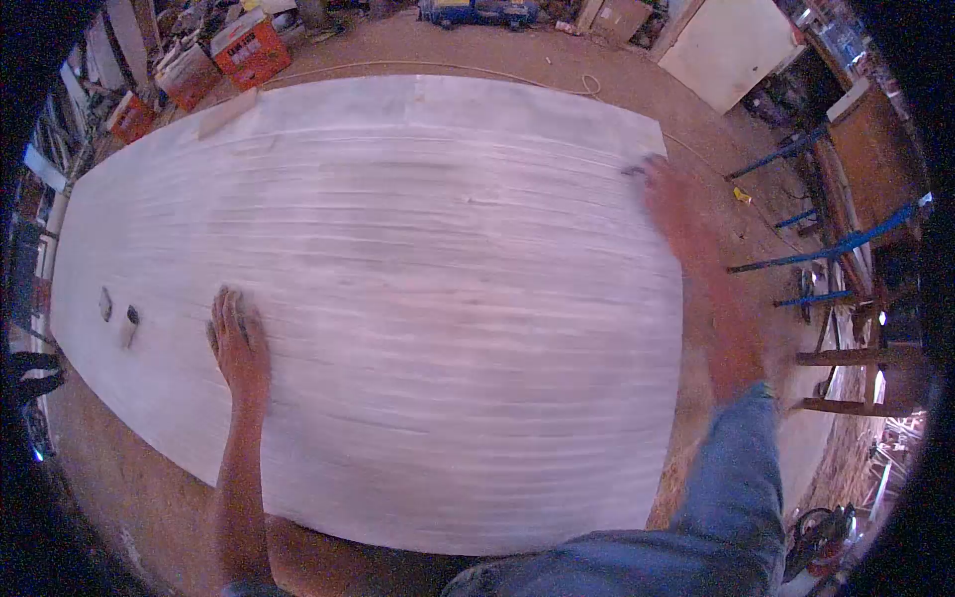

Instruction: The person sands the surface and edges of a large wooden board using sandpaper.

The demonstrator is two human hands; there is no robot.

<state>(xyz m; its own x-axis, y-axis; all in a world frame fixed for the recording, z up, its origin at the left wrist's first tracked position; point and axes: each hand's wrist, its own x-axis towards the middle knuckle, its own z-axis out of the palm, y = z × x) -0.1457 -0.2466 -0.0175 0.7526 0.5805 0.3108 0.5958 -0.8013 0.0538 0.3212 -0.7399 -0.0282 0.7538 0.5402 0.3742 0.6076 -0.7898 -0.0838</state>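
Note:
A large pale sheet (398, 328) with long streaks across its face lies in front of me. On its left part rests my left hand (240, 348), palm down with fingers stretched out. My right hand (668, 204) is at the sheet's far right edge, smeared by motion. Something dark shows at its fingertips, too blurred to name, and its grip cannot be made out. Left of my left hand, a small dark-grey piece (105, 303) and a small piece with a dark end (130, 326) lie on the sheet.
Orange boxes (249, 50) stand beyond the sheet at the far left. A thin hose or cord (438, 66) runs along the floor behind it. To the right are blue metal legs (846, 244), wooden legs (856, 356) and a leaning pale panel (731, 50).

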